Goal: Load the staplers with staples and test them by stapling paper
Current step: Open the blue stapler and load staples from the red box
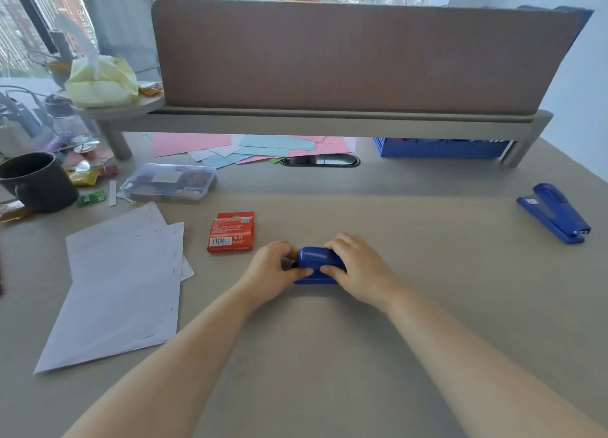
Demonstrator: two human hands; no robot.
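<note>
A blue stapler (316, 260) lies on the desk in the middle, held from both sides. My left hand (273, 271) grips its left end and my right hand (357, 268) covers its right end, so most of its body is hidden. A red box of staples (231, 232) sits just left of my hands. White paper sheets (121, 283), some with staples in them, lie at the left. A second blue stapler (554, 213) rests shut at the far right of the desk.
A clear plastic box of clips (168, 182) and a dark mug (34, 182) stand at the left. Coloured paper (250, 149) and a blue basket (441, 147) lie under the raised shelf (329, 121). A brown divider (358, 56) closes the back, with a person behind it.
</note>
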